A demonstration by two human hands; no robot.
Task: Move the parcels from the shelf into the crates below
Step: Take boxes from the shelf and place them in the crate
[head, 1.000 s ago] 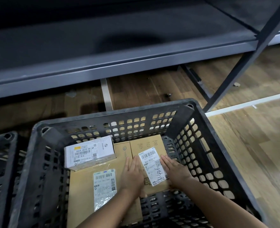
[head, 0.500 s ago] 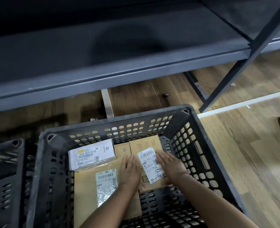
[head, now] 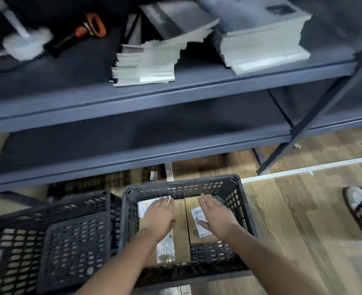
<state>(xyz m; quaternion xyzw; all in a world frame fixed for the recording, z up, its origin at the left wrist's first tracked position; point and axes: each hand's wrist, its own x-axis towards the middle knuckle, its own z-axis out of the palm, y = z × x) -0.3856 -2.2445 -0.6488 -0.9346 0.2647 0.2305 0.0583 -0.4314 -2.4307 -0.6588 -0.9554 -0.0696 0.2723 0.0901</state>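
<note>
Left hand (head: pixel 158 216) and right hand (head: pixel 216 217) flat, fingers straight, holding nothing, over cardboard parcels (head: pixel 181 237) lying in the right crate (head: pixel 186 189); likely risk: fanned mailer stack (head: pixel 146 64) on the far shelf (head: pixel 175 96) sliding off if grabbed carelessly.

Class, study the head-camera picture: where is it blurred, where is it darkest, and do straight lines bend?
Head view: motion blur smears the stacked grey mailer bags and white brush-like tool on the grey metal shelf; head view: the recess below that shelf is darkest, the wooden floor brightest; head view: the shelf's front edge bows slightly, a wide-angle effect.
</note>
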